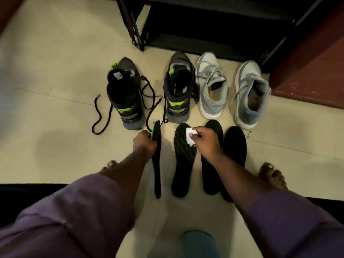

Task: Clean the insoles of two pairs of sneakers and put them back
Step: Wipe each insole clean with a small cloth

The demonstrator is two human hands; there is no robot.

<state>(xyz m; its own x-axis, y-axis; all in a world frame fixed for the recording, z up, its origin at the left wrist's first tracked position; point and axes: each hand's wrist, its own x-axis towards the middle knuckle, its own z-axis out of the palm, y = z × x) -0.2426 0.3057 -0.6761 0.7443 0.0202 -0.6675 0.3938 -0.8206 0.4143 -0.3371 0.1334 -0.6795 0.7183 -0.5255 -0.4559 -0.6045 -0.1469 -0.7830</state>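
Two dark sneakers with lime accents (124, 94) (178, 88) and two grey sneakers (212, 88) (251, 94) stand in a row on the floor. My left hand (145, 142) grips a black insole with a green underside (157, 164), tilted on its edge. Beside it a textured black insole (183, 164) lies flat. My right hand (204, 140) pinches a white wipe (189, 135) over that insole's toe end. Two smooth black insoles (210, 175) (234, 157) lie to the right, partly under my right forearm.
A black shoe rack (204, 25) stands behind the sneakers. A dark red wall or cabinet (307, 77) closes the right side. Loose black laces (100, 112) trail on the beige tile floor. My bare feet (273, 175) flank the insoles.
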